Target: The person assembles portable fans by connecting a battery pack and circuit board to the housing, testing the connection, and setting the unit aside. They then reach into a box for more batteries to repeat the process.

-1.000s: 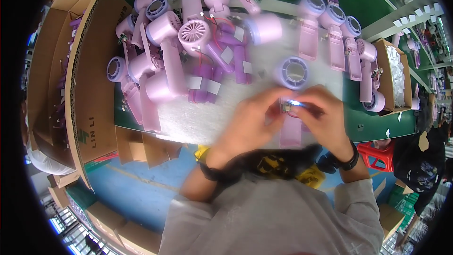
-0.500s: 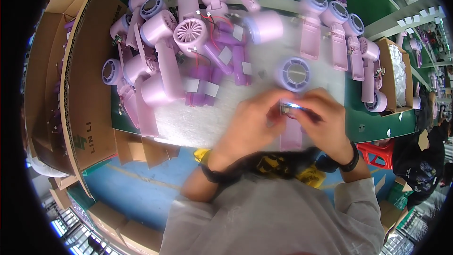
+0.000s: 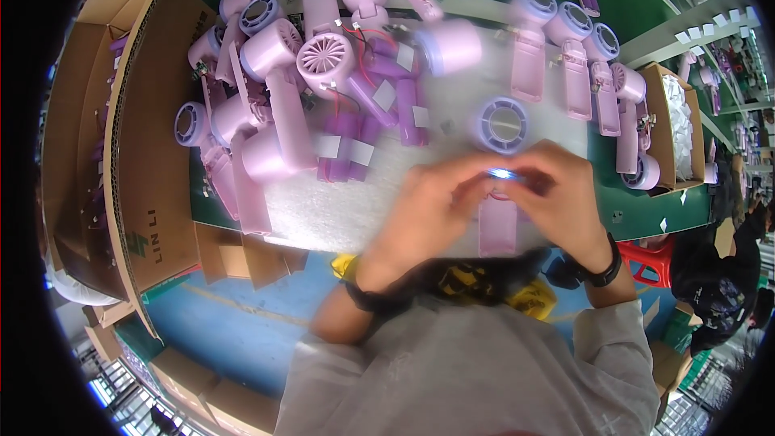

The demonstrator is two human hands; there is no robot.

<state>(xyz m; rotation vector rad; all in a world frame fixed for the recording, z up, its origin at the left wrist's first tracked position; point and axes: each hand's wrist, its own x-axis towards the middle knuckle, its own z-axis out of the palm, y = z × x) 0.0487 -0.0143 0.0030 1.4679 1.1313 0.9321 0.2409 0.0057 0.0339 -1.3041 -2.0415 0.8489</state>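
Observation:
A pink handheld fan with a lilac ring on its head [image 3: 502, 145] lies in front of me. Its hollow handle [image 3: 497, 232] points toward my body. Over the joint between head and handle, my left hand [image 3: 432, 206] and my right hand [image 3: 561, 194] meet with fingers bent inward. Pinched between their fingertips is a small circuit board [image 3: 502, 173] that shines bright bluish white. Red wire shows just below it. My fingers cover most of the board, so its outline and the wire's ends are hidden.
Several pink fans [image 3: 278, 113] crowd the left of the white mat [image 3: 323, 222], beside purple battery packs [image 3: 410, 113]. More open-handled fans [image 3: 529, 64] stand at the back right. A large cardboard box [image 3: 157, 153] borders the left; a smaller box [image 3: 666, 169] holds white pieces at right.
My fingers have closed in around the circuit board, covering more of it. My right hand has shifted slightly up and outward. The fan beneath stays about where it was.

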